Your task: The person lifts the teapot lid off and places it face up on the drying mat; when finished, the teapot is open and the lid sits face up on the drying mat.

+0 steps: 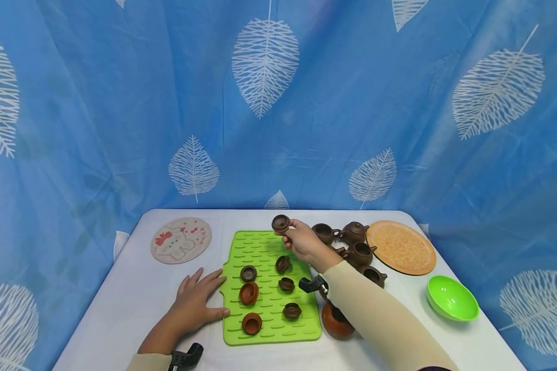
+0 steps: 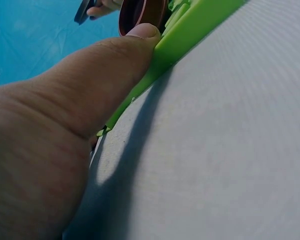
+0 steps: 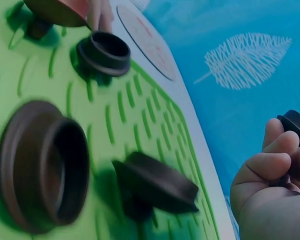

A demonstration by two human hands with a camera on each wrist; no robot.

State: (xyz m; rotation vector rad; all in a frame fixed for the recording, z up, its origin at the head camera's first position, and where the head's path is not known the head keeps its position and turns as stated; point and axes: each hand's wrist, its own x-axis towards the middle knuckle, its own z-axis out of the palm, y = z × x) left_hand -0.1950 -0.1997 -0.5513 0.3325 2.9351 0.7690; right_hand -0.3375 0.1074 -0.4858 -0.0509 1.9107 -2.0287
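Observation:
My right hand (image 1: 305, 242) pinches a dark brown teapot lid (image 1: 280, 223) over the far edge of the green mat (image 1: 269, 337). The right wrist view shows the fingers curled about the knob of this lid (image 3: 297, 126), which is cut off by the frame. Fingers spread, my left hand (image 1: 192, 304) rests at the mat's left edge, with thumb and fingertips touching it. Knob-down on the mat lie several more lids: a small dark one (image 1: 248, 273), two reddish ones (image 1: 248, 293) on the left, and brown ones (image 1: 292, 310) on the right.
Right of the mat stand lidless brown teapots (image 1: 359, 254), partly behind my right forearm, and a reddish pot (image 1: 336, 320). One dark teapot (image 1: 354, 233) looks lidded. An orange round mat (image 1: 401, 247) and green bowl (image 1: 452, 298) lie farther right; a rabbit-patterned coaster (image 1: 181, 240) lies back left.

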